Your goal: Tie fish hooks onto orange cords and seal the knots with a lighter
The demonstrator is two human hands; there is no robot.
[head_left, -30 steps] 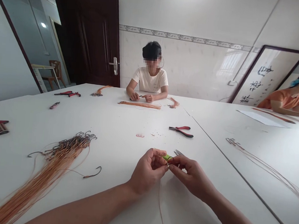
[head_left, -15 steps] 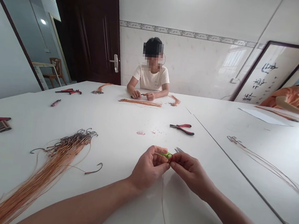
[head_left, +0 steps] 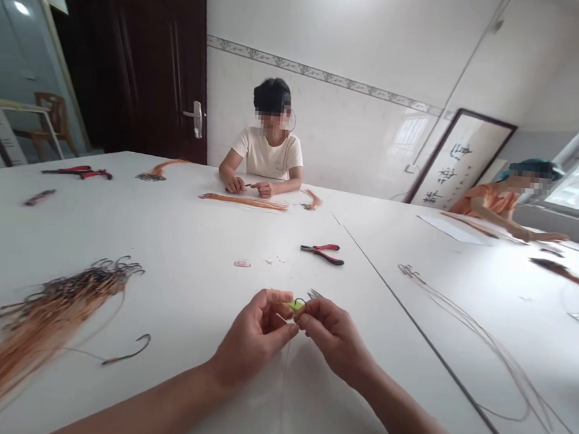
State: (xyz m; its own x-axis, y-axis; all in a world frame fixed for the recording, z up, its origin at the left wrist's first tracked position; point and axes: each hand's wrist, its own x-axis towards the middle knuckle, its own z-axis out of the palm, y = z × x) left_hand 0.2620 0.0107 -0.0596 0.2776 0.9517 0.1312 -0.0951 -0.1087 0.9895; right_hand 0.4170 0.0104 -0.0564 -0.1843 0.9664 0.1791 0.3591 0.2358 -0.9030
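Observation:
Close together over the table, my left hand (head_left: 250, 331) and my right hand (head_left: 338, 334) meet at the fingertips. A dark fishing hook (head_left: 301, 301) pokes up from the right thumb and fingers, which pinch it. The left fingers are curled, the thumb pressed toward the hook; a thin fishing line (head_left: 284, 390) hangs below that thumb. Their exact grip on the line is partly hidden. Behind the fingertips shows a bright green piece (head_left: 296, 306), and pointed metal tips (head_left: 315, 294) stick out beyond the right hand; whether these are one tool I cannot tell.
At left lies a bundle of hooks on orange lines (head_left: 83, 294), with a single hook (head_left: 128, 351) beside it. Red-handled pliers (head_left: 324, 252) lie ahead. More lined hooks (head_left: 415, 275) rest at right, past a table seam (head_left: 412, 320). Two people (head_left: 269, 152) sit across and at right.
The view has swung to the right, so the table things sit further left and more of the person at right shows. My hands stay together at the hook; the left fingers look slightly looser.

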